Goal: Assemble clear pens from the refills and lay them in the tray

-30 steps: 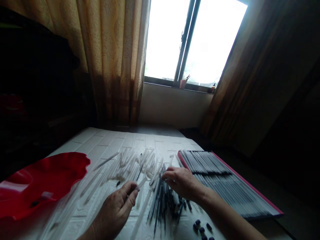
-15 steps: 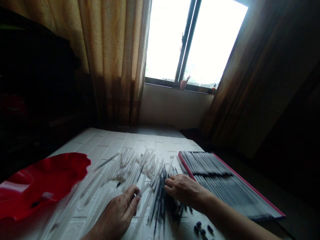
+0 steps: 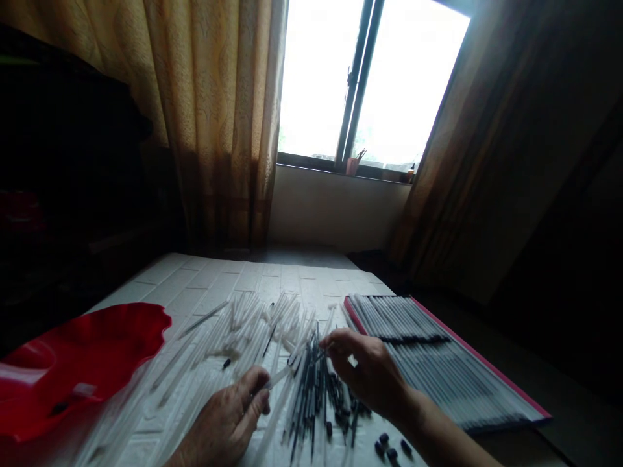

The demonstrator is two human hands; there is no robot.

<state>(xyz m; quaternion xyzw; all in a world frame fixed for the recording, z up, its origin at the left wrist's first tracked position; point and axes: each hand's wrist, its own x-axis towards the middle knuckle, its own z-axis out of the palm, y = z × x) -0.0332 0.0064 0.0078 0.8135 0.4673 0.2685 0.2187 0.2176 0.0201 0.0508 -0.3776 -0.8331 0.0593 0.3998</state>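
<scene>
My left hand (image 3: 228, 415) is closed around a clear plastic pen barrel (image 3: 280, 376), which sticks out to the right past the thumb. My right hand (image 3: 365, 366) pinches a thin dark pen refill, mostly hidden by the fingertips, above a pile of dark refills (image 3: 309, 395). Many loose clear barrels (image 3: 248, 318) lie across the middle of the table. Several small black pen caps (image 3: 392, 447) sit below my right forearm, and one more black cap (image 3: 226, 363) lies among the barrels.
A red wavy-rimmed basin (image 3: 121, 331) stands at the left. To the right, a pink-edged box (image 3: 525, 395) holds rows of clear pens with dark ends. The white brick-patterned table (image 3: 204, 275) reaches toward a curtained window (image 3: 316, 78).
My right hand has lifted slightly off the dark refills, its thumb and fingers now pinched with a gap behind them. My left hand keeps the barrel in nearly the same spot.
</scene>
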